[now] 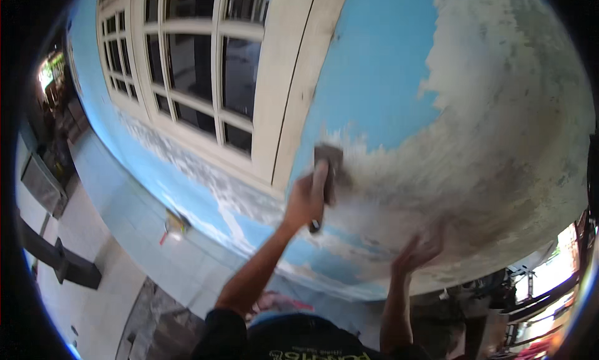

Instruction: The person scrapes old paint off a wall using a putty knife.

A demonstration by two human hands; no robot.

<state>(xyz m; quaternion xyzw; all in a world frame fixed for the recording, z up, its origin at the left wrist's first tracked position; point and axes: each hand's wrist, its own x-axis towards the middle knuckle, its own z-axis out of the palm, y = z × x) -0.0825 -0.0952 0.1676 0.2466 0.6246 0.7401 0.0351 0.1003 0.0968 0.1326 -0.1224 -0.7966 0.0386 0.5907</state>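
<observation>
My left hand [307,199] is closed around the dark handle of a scraper [329,154]. Its broad, flat blade meets the wall [387,67] where blue paint gives way to a bare, greyish-white patch. Lower and to the right, my right hand [419,251] is near the scraped surface, slightly smeared by motion. Its fingers are stretched out and hold nothing I can see; whether they touch the wall, I cannot tell. Ragged paint edges border the patch above the scraper.
A cream window frame [284,110] with dark panes stands left of the scraper. Below it runs a pale tiled ledge or floor [137,198], with a small item with a red part [168,231] lying near the wall. Cluttered objects [499,291] fill the lower right.
</observation>
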